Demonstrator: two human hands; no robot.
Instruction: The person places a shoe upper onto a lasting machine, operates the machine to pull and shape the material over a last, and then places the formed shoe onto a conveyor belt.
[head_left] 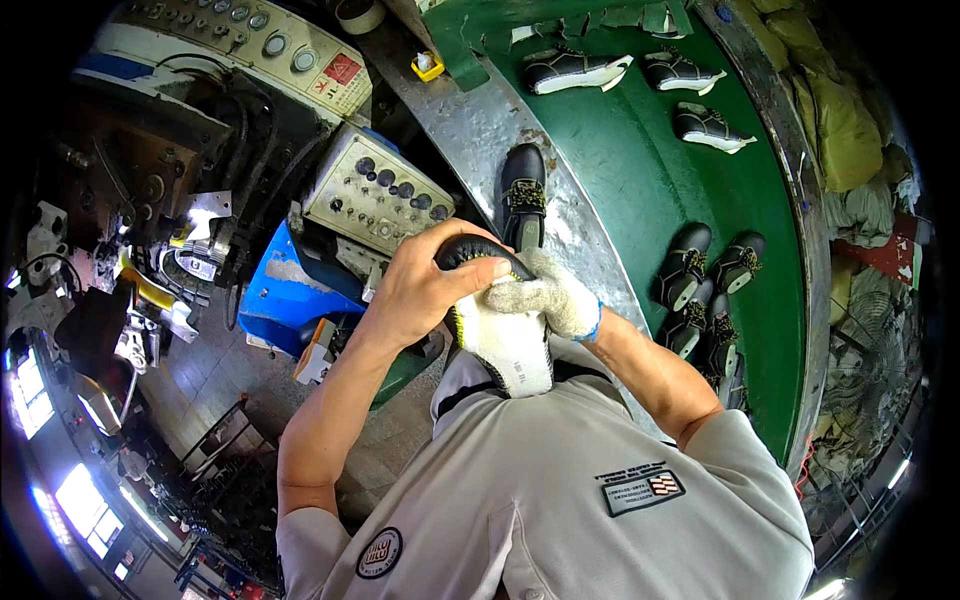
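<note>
Close in front of my body I hold a black shoe upper, its white underside facing up and its rounded toe pointing away from me. My bare left hand is closed round the left side of the toe, its thumb laid across the underside. From the right, my right hand, in a whitish knit glove, grips the upper near the toe, fingers bent over it. Just beyond my hands a black laced shoe stands on the metal ledge. The upper's far side is hidden.
A control box with black knobs and a blue machine part stand to the left, below a larger gauge panel. On the green conveyor belt at the right are several black shoes. A small yellow container sits farther away.
</note>
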